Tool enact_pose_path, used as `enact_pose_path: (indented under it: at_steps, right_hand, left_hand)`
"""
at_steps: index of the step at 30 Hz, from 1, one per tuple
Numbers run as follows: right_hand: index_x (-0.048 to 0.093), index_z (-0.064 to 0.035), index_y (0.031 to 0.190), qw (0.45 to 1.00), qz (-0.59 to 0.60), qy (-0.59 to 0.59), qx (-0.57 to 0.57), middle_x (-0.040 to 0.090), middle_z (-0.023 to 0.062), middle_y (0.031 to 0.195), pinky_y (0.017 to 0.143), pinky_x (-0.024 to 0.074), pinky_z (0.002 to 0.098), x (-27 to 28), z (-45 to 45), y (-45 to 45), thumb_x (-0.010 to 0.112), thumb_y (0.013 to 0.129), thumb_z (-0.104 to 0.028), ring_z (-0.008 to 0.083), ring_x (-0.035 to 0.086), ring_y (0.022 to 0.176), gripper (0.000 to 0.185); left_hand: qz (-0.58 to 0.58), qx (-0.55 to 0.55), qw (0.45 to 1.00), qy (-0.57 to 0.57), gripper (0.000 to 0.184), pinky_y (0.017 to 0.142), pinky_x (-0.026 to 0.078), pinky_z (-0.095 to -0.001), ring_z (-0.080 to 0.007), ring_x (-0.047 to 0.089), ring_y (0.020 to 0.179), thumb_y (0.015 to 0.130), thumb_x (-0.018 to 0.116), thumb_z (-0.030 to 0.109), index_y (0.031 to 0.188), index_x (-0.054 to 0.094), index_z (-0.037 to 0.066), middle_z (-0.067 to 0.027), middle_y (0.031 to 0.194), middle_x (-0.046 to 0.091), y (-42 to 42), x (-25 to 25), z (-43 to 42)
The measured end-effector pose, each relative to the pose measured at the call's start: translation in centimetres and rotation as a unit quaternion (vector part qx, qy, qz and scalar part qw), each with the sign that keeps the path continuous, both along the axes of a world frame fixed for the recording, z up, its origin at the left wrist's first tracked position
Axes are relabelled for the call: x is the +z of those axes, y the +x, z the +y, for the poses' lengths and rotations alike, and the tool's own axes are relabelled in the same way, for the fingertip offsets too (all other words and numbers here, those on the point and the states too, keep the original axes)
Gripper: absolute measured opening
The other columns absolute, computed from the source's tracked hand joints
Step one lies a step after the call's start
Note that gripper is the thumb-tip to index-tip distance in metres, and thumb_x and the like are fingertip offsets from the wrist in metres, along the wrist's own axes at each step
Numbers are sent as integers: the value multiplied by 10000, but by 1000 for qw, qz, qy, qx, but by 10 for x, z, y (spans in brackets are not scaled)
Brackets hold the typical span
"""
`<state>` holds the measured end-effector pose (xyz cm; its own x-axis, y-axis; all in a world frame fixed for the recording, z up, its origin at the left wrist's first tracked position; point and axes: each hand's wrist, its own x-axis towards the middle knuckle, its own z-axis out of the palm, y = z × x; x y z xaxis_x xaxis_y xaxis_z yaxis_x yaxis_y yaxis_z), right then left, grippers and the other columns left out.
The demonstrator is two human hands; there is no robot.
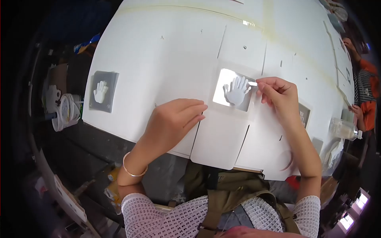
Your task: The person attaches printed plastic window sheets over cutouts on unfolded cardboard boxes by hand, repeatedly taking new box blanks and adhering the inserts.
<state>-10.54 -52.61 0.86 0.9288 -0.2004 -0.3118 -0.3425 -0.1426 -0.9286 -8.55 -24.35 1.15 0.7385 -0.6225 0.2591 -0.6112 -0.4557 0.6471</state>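
Observation:
A shiny square plate (218, 87) with a pale hand-shaped piece (237, 93) on it lies on the white work surface (174, 71). At the plate's right edge my right hand (278, 93) pinches a small white piece (252, 83) between thumb and fingertips. To the left of the plate, my left hand (178, 117) hovers over the surface, its fingers slightly apart and nothing visible in them. A grey square plate (110, 91) with a white hand shape (101, 91) lies near the surface's left edge.
White buckets (66, 113) stand off the left edge. A clear bottle (344, 129) lies at the right, near another person's hand (358, 112). A framed plate with lettering (304, 114) is partly behind my right forearm. Thin slots and small holes mark the surface.

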Motion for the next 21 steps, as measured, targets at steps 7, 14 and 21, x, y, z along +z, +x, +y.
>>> enact_pose_path:
  at_steps: [7, 14, 21]
  right_hand:
    - [690, 15, 953, 1000, 2, -6, 4, 654, 41, 702, 458, 350, 172, -6, 1, 3, 652, 857, -65, 54, 524, 544, 130]
    - [690, 15, 960, 999, -29, -6, 16, 662, 44, 722, 488, 392, 170, -12, 2, 5, 644, 866, -57, 61, 530, 553, 128]
    - [688, 23, 951, 997, -63, -18, 30, 674, 57, 743, 530, 445, 187, -15, 0, 1, 625, 867, -40, 68, 551, 567, 122]
  left_hand:
    - [-66, -41, 996, 48, 182, 753, 563, -323, -236, 668, 903, 739, 725, 84, 914, 704, 38, -73, 974, 692, 1, -3, -3]
    - [-95, -42, 992, 71, 209, 743, 564, -311, -225, 662, 923, 720, 731, 106, 920, 704, 53, -53, 983, 690, -1, -7, -5]
    - [-115, -60, 986, 107, 293, 744, 555, -310, -225, 647, 944, 674, 753, 118, 954, 691, 56, -38, 1012, 681, -2, -3, -9]
